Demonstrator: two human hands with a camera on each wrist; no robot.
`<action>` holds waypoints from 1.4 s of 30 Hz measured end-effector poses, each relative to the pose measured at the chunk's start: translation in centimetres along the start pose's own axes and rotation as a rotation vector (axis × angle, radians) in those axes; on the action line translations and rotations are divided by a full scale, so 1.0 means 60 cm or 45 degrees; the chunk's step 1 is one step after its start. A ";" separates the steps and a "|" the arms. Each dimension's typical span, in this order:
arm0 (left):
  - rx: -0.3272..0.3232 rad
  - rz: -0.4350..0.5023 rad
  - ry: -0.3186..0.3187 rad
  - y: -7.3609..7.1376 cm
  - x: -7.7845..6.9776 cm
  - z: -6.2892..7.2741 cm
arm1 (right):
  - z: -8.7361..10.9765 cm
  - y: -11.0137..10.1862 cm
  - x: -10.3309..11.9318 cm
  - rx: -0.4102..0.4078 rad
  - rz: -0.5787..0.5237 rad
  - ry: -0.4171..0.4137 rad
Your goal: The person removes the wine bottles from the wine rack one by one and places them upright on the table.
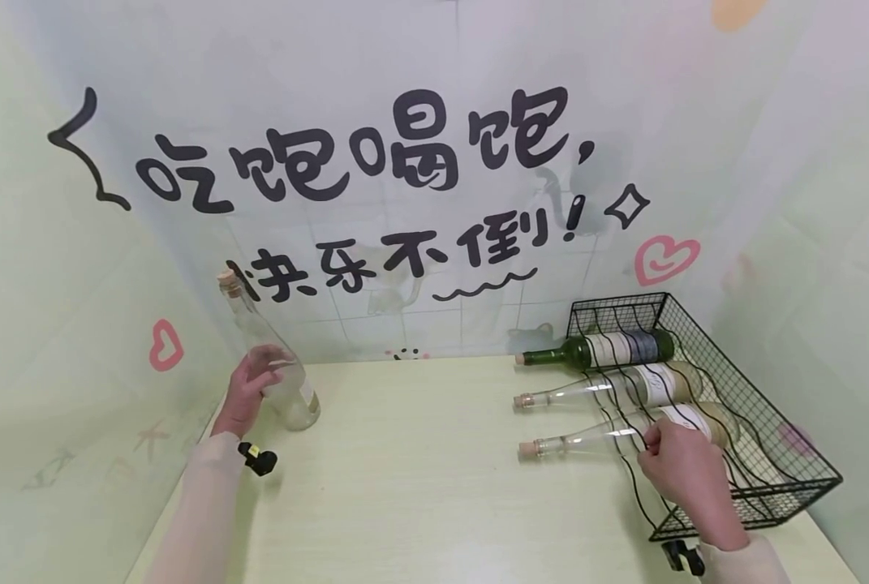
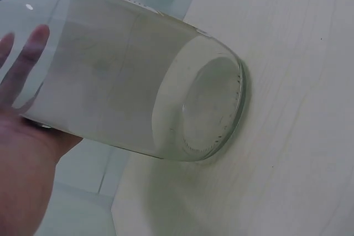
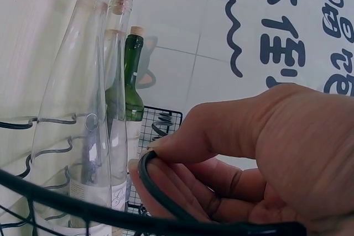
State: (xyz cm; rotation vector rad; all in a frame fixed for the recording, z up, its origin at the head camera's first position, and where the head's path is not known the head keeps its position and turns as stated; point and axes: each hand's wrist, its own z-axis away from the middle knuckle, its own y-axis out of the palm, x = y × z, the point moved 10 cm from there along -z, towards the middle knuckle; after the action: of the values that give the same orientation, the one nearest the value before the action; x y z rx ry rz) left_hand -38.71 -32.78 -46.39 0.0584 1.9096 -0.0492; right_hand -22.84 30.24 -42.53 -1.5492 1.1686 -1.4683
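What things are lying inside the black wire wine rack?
Inside the wire wine rack lie a corked green wine bottle, farthest back, and two corked clear glass bottles. The right hand covers part of the nearest bottle, so that part cannot be seen.

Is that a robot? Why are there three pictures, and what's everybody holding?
No robot here: each grip is simply a person's bare hand. The wide picture is taken from the person's head, the two others from the left and right wrists. The left grip holds a corked clear glass bottle, base down. On the pale table sits a black wire-mesh rack. The right grip pinches its curved dark wire. Lying in it are a labelled green glass bottle and two more clear ones.
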 end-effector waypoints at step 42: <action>0.075 -0.381 -0.186 -0.004 0.039 0.004 | -0.005 0.009 -0.008 0.150 -0.099 0.058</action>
State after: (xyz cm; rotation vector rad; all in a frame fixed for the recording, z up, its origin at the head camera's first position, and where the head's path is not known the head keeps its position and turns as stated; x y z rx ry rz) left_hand -39.25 -32.98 -48.68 -0.1869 1.7572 -0.3040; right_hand -23.19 30.54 -43.18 -1.5025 1.0386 -1.6017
